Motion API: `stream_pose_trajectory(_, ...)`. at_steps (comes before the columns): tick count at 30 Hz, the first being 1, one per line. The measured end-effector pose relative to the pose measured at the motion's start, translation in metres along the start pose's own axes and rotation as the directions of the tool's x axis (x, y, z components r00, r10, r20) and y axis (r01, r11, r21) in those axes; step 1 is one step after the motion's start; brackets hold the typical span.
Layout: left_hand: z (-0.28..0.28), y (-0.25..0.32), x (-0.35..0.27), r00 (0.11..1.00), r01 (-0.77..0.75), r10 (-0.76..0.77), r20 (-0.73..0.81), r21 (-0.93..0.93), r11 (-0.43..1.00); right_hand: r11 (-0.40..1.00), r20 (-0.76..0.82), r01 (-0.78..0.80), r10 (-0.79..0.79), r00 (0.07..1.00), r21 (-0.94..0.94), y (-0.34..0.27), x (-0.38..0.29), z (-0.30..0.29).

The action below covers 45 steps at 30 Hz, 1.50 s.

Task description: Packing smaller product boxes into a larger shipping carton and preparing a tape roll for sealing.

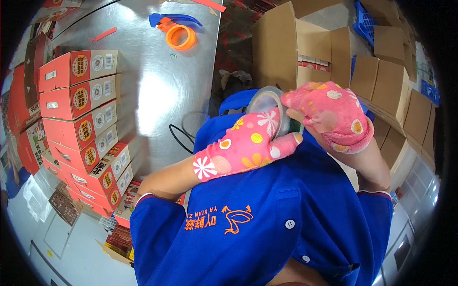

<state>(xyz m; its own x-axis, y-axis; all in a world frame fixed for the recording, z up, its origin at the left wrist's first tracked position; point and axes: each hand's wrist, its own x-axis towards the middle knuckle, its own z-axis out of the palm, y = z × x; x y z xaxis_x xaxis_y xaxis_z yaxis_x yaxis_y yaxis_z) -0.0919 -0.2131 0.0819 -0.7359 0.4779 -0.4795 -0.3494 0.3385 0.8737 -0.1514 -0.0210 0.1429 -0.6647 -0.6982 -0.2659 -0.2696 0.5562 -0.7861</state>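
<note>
A roll of clear packing tape is held in front of my chest. My left hand, in a pink flowered glove, grips it, with the fingers at the roll's opening and the thumb along its outer side. At the roll's right edge is my right hand, in a matching glove with bare fingertips showing. Its fingers are bent together close to the tape; whether they pinch a tape end cannot be told. An orange and blue handheld tape dispenser lies on the metal table, with no roll on its orange ring.
Stacked red and beige printed cartons stand along the table's left side. Beyond my right hand is an open cardboard box with small red and white packs inside. More brown boxes and a blue plastic crate stand at the right. A black cable loops by the table edge.
</note>
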Motion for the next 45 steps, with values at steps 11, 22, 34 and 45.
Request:
stream_pose_trajectory(11,0.008,-0.004,0.005,0.982,-0.179,0.171,-0.082,-0.104,0.978,0.991,0.001,-0.022,0.022,1.000,-0.132,0.008,-0.002,0.006)
stream_pose_trajectory(22,-0.001,-0.003,0.005,1.000,-0.003,0.003,-0.029,-0.002,1.000,0.989,-0.051,-0.120,0.125,0.991,0.081,0.002,0.011,0.002)
stream_pose_trajectory(34,-0.008,0.006,0.006,0.999,-0.014,0.017,0.043,-0.058,0.998,0.972,-0.285,0.182,-0.134,0.949,0.148,0.025,0.016,0.022)
stream_pose_trajectory(45,-0.010,-0.015,-0.005,0.993,-0.001,0.075,0.092,-0.628,0.778,0.996,-0.149,0.059,-0.068,0.986,-0.061,0.001,0.006,-0.002)
